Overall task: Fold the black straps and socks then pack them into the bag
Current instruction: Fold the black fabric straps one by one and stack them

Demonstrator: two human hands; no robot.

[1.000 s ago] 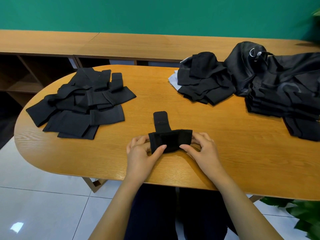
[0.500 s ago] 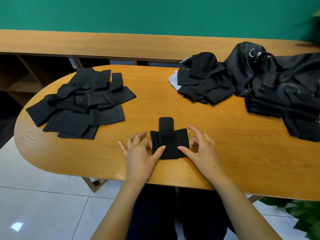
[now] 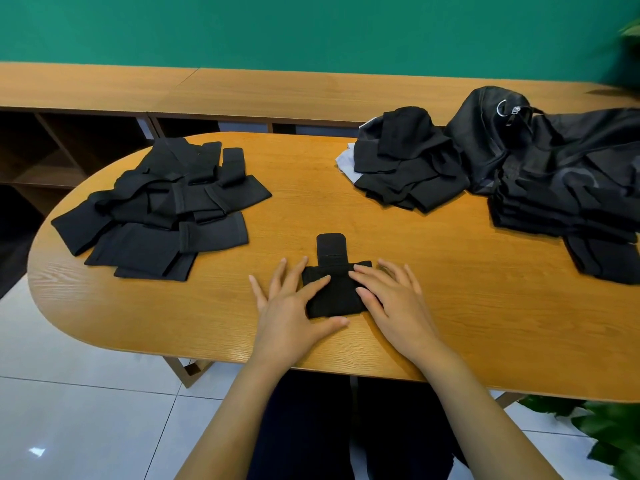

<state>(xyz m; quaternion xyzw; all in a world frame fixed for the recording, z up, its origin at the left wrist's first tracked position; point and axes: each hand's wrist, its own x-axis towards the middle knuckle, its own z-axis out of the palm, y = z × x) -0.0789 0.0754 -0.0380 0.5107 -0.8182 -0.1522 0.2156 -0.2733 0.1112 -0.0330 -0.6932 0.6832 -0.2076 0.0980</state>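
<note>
Near the table's (image 3: pixel 450 306) front edge lies a folded black strap (image 3: pixel 334 292) – squat, its tab (rounded) pointing away. Left hand (image 3: pixel 289 308) and right hand (image 3: pixel 391 301) press it, fingers straight and spread.

Fingers (image 3: pixel 315 285) flat on seemingly folded strap (image 3: pixel 334 299)

Both forearms rise from the bottom edge toward frame centre. The left hand (image 3: pixel 290 308) lies flat with fingers spread; the right hand (image 3: pixel 391 299) lies flat too, fingers straight, angled inward.
</note>
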